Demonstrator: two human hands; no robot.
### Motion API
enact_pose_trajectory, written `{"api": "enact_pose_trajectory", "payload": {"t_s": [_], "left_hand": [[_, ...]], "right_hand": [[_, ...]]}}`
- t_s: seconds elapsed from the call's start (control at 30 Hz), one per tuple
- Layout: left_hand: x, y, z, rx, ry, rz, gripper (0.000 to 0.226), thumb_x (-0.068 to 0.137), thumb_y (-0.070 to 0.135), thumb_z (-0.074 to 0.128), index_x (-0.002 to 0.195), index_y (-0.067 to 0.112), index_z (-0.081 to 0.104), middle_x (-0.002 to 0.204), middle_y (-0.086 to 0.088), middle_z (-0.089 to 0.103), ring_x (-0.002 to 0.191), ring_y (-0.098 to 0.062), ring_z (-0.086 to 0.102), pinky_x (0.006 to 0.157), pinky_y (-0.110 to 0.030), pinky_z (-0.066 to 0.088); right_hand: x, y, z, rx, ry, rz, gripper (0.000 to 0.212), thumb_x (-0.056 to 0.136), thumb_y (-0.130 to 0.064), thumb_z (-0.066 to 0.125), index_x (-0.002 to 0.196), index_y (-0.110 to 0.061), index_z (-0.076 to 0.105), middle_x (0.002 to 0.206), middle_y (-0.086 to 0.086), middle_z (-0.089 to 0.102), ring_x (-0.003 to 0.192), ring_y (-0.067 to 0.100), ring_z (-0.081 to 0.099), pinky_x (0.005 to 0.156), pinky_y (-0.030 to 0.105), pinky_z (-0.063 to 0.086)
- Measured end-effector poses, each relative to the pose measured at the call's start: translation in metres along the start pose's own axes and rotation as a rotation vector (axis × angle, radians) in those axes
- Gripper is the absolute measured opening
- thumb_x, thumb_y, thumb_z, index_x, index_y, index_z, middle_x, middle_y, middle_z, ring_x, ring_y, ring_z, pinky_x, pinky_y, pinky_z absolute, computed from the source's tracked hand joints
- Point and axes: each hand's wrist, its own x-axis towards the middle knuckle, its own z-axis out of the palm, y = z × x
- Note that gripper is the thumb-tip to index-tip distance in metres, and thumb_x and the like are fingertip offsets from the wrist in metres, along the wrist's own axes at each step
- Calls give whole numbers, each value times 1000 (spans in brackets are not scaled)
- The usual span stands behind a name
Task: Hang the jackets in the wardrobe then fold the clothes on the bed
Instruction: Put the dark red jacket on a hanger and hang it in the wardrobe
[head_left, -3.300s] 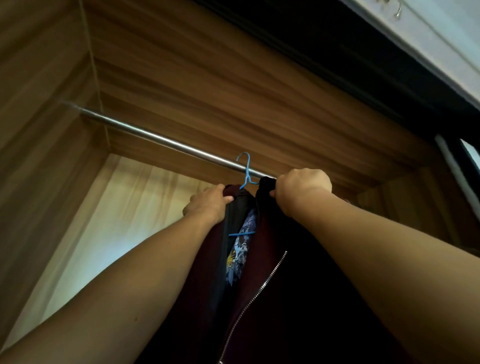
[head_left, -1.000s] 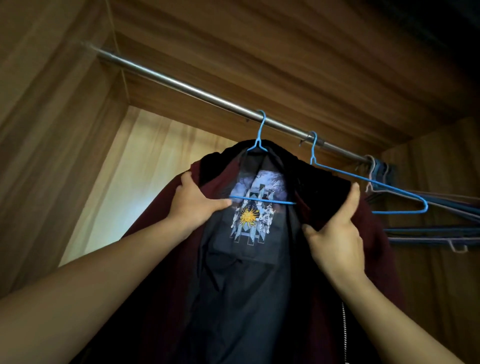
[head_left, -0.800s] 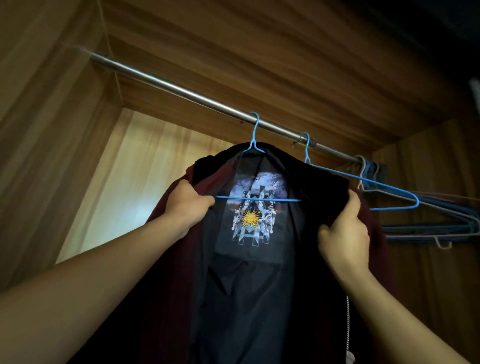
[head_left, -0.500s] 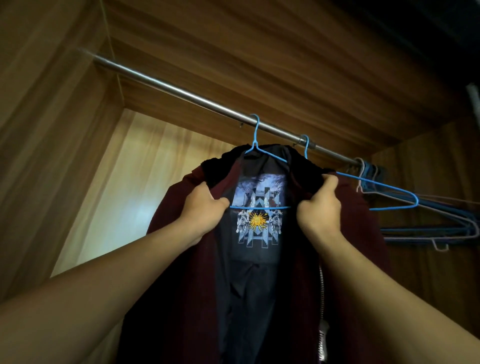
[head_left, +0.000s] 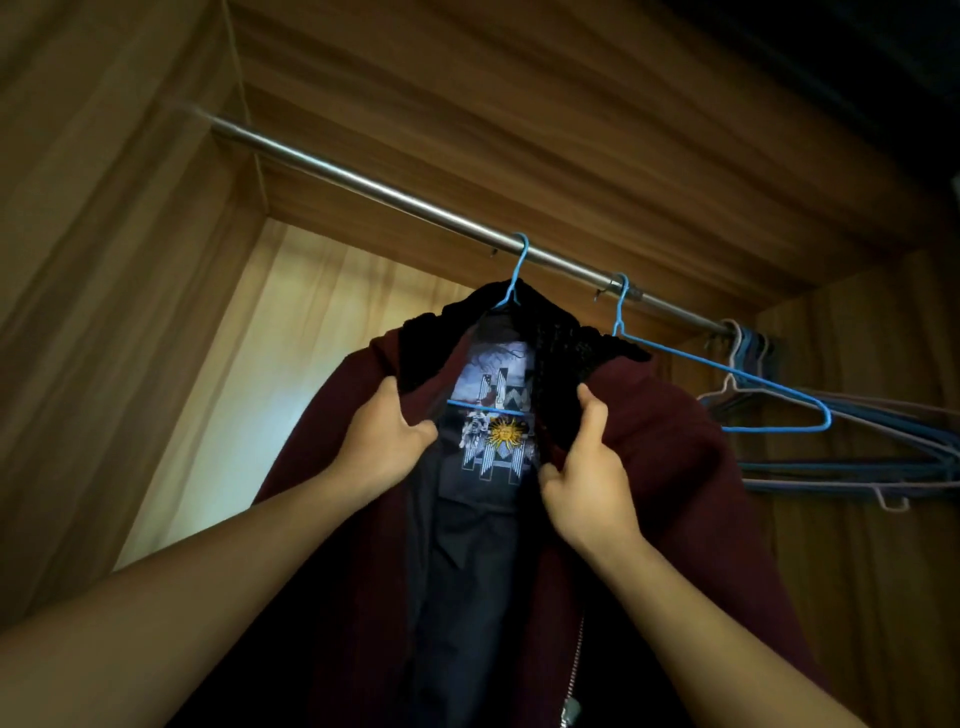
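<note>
View from below into a wardrobe (head_left: 519, 104) lined with brown wood-grain panels. A smooth, round metal rail (head_left: 363, 187) runs from upper left to lower right across it. A dark maroon jacket (head_left: 675, 441) hangs from the rail on a thin blue wire hanger (head_left: 514, 280), at the middle of the view. Its collar (head_left: 571, 353) is black, ribbed knit and bunched up around the hanger's neck. The front falls open, showing a smooth dark lining with a rectangular printed patch (head_left: 498, 431) bearing a yellow sun. The hanger's straight lower bar crosses this patch. A silver metal zip (head_left: 574, 670) runs down the right front edge.

The left hand (head_left: 382, 441) clasps the jacket's left front edge just under the collar, thumb wrapped over the fabric. The right hand (head_left: 587, 473) pinches the right front edge, fingers curled into the cloth, forefinger raised along the collar.

Just right of the jacket, an empty blue wire hanger (head_left: 727, 384) hangs on the rail. Further right, a bundle of thin blue and pale hangers (head_left: 857, 457) is crowded at the rail's end.
</note>
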Motion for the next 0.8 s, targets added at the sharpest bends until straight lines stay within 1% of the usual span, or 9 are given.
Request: {"api": "enact_pose_trajectory", "payload": {"t_s": [0.07, 0.13, 0.23, 0.33, 0.43, 0.5, 0.6, 0.7, 0.8], "left_hand": [[-2, -9, -10, 92, -43, -9, 51, 83, 23, 75, 127, 13, 51, 114, -5, 67, 106, -28, 65, 86, -35, 51], [-6, -16, -17, 174, -61, -11, 65, 85, 23, 74, 140, 12, 42, 121, -8, 65, 109, -31, 64, 89, -36, 50], [-12, -20, -20, 244, -112, 5, 79, 88, 15, 68, 155, 12, 26, 136, -13, 57, 120, -33, 59, 100, -44, 48], [-19, -16, -13, 253, -207, 13, 86, 91, 7, 63, 160, 8, 11, 156, -16, 38, 140, -32, 44, 114, -40, 38], [-27, -12, -9, 241, -223, -6, 94, 94, 8, 62, 161, 9, -4, 162, -17, 22, 143, -32, 38, 112, -31, 32], [-35, -15, -10, 236, -209, 3, 98, 95, 14, 64, 161, 13, -8, 156, -14, 25, 123, -28, 52, 98, -29, 40], [-57, -29, -12, 227, -210, 32, 100, 96, 20, 66, 161, 20, -9, 150, -9, 30, 99, -14, 51, 87, -24, 40], [-86, -48, -9, 193, -249, -5, 104, 94, 22, 69, 161, 26, -11, 147, -7, 31, 116, -20, 53, 95, -20, 36], [-113, -62, -8, 96, -293, -113, 108, 92, 19, 72, 159, 34, -11, 148, -9, 39, 130, -24, 53, 99, -18, 35]], "right_hand": [[-9, 0, -3, -113, -45, -26, 100, 87, -18, 62, 155, -35, -8, 110, 12, 67, 92, 38, 67, 73, 40, 48], [-18, 0, -7, -231, -35, -46, 105, 89, -26, 63, 156, -34, -18, 133, 11, 57, 97, 38, 67, 75, 43, 51], [-28, -2, -10, -375, -8, -46, 111, 91, -31, 60, 153, -29, -33, 129, 8, 47, 87, 34, 67, 68, 43, 52], [-39, -3, -4, -469, -135, -7, 115, 93, -29, 56, 141, -29, -48, 124, 7, 43, 83, 32, 67, 67, 44, 54], [-53, 0, -3, -386, -232, 49, 116, 93, -35, 59, 144, -36, -46, 129, 8, 42, 86, 33, 68, 66, 42, 53], [-62, 2, -6, -356, -242, 51, 117, 93, -47, 60, 143, -40, -45, 130, 7, 40, 83, 29, 67, 62, 40, 52], [-80, 3, -9, -323, -277, 41, 114, 93, -56, 58, 141, -49, -44, 134, 5, 28, 85, 27, 66, 65, 40, 54], [-97, 5, -11, -195, -335, 42, 109, 94, -50, 62, 141, -60, -35, 143, 4, 20, 115, 34, 59, 93, 43, 53], [-112, 6, -13, -56, -369, 44, 104, 93, -34, 67, 147, -66, -15, 138, -2, 31, 121, 27, 57, 105, 38, 48]]}}
